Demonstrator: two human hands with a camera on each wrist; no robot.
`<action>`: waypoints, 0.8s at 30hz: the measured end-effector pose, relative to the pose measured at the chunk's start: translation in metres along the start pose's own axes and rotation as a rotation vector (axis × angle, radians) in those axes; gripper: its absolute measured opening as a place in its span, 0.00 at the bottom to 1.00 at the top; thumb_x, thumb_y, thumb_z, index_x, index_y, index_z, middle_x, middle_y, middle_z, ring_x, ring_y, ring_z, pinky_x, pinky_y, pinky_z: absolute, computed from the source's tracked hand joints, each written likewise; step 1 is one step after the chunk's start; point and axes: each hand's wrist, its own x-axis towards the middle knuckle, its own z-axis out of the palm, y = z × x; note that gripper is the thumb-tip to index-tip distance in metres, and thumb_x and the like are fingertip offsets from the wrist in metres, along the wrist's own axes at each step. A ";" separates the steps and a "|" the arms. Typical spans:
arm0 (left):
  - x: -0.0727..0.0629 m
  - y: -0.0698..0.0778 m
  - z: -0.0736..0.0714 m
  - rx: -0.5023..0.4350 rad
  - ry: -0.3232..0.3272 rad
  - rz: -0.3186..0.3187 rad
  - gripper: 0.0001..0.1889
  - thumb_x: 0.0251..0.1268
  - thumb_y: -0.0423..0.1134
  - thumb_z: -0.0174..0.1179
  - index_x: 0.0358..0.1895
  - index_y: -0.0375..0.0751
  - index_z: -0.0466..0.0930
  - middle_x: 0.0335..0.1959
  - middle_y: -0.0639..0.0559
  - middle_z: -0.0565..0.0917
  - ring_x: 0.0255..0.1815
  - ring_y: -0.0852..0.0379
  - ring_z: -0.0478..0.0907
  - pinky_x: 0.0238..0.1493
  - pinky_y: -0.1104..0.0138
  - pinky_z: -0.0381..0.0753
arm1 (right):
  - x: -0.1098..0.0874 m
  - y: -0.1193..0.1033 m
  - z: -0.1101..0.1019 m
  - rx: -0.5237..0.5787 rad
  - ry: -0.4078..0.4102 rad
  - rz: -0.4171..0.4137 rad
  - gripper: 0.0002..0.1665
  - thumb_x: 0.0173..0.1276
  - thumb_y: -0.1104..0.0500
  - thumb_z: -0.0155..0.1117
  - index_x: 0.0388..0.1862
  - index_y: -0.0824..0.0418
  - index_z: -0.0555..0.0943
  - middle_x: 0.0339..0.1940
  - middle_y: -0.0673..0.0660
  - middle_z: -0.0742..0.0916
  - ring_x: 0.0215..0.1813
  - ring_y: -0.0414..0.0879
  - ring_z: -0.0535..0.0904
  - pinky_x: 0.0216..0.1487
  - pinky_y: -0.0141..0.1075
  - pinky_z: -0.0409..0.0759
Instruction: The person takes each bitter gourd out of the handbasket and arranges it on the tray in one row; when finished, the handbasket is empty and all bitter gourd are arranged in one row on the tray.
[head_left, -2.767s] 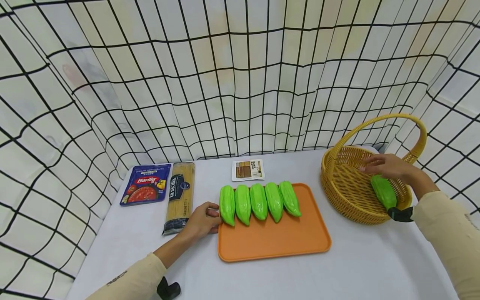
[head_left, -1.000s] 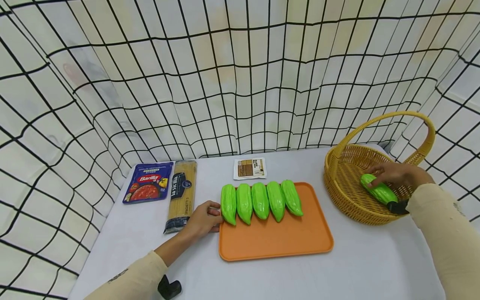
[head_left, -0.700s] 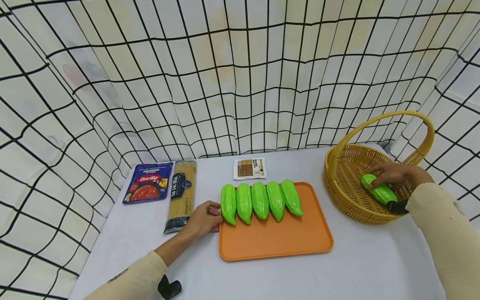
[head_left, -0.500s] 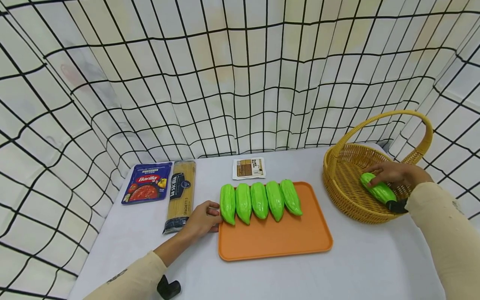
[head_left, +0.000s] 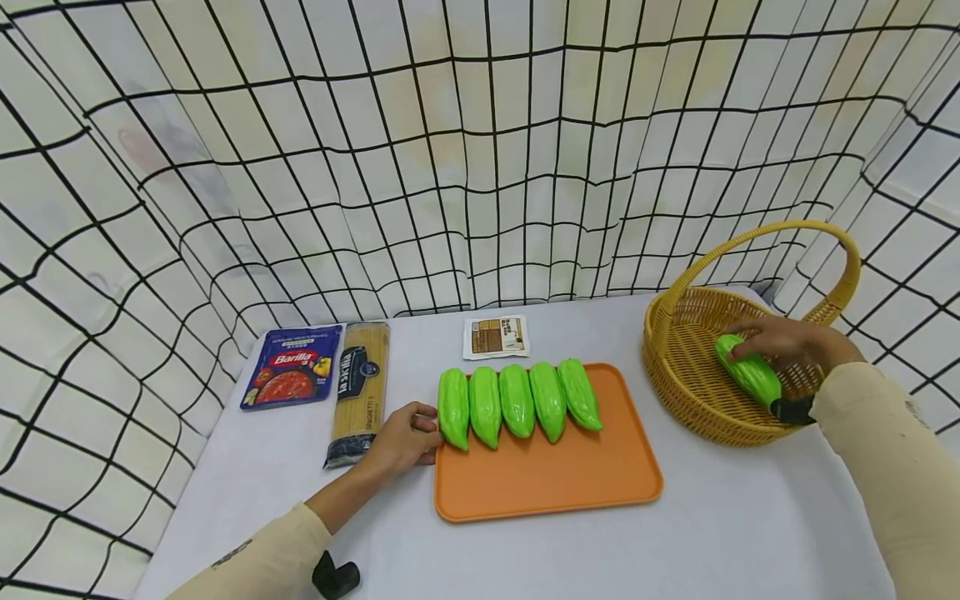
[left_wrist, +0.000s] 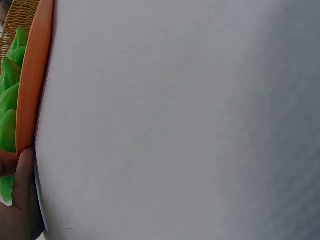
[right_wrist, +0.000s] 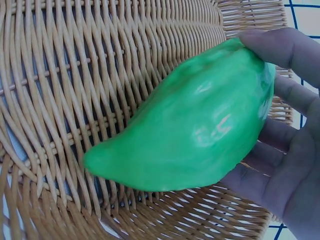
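My right hand (head_left: 782,343) grips a glossy green bitter melon (head_left: 752,372) inside the wicker basket (head_left: 693,417). In the right wrist view the thumb lies at the blunt end of this bitter melon (right_wrist: 185,125) and the fingers curl around its side; its pointed tip is close to the woven basket floor. At the left edge of the orange tray (head_left: 547,483), my left hand (head_left: 405,437) pinches the rim. Thumb and a finger on that tray (left_wrist: 32,90) show in the left wrist view. Several more bitter melons (head_left: 517,402) lie in a row along the tray's far side.
A Barilla sauce pouch (head_left: 292,367) and a spaghetti pack (head_left: 360,392) lie at the left of the white-covered table (head_left: 480,567). Behind the tray is a small packet (head_left: 496,337). The basket's tall handle (head_left: 750,242) arches over it. Netting over white cloth encloses the back and sides.
My right hand has come down onto the bitter melon in the basket and taken hold of it. The melon has turned and shifted a little leftward. My left hand stays at the tray.
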 end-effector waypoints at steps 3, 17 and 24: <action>0.001 -0.001 0.000 0.005 0.001 0.000 0.23 0.62 0.28 0.62 0.61 0.34 0.73 0.44 0.43 0.76 0.39 0.53 0.81 0.35 0.65 0.90 | 0.000 -0.002 -0.001 -0.005 0.006 -0.009 0.50 0.74 0.45 0.59 0.79 0.71 0.47 0.73 0.83 0.56 0.69 0.73 0.67 0.61 0.58 0.81; 0.001 0.000 0.000 0.017 0.004 0.003 0.22 0.62 0.28 0.62 0.61 0.34 0.73 0.43 0.44 0.75 0.39 0.53 0.80 0.35 0.65 0.90 | -0.003 -0.009 0.000 0.023 0.055 -0.037 0.47 0.74 0.46 0.59 0.79 0.69 0.51 0.72 0.79 0.58 0.63 0.65 0.73 0.56 0.53 0.85; 0.001 -0.001 0.000 0.021 0.003 0.001 0.22 0.63 0.28 0.61 0.62 0.34 0.73 0.44 0.43 0.75 0.40 0.53 0.80 0.35 0.65 0.90 | -0.002 -0.010 0.000 0.028 0.057 -0.030 0.47 0.75 0.46 0.59 0.78 0.69 0.51 0.69 0.79 0.62 0.58 0.60 0.77 0.55 0.52 0.86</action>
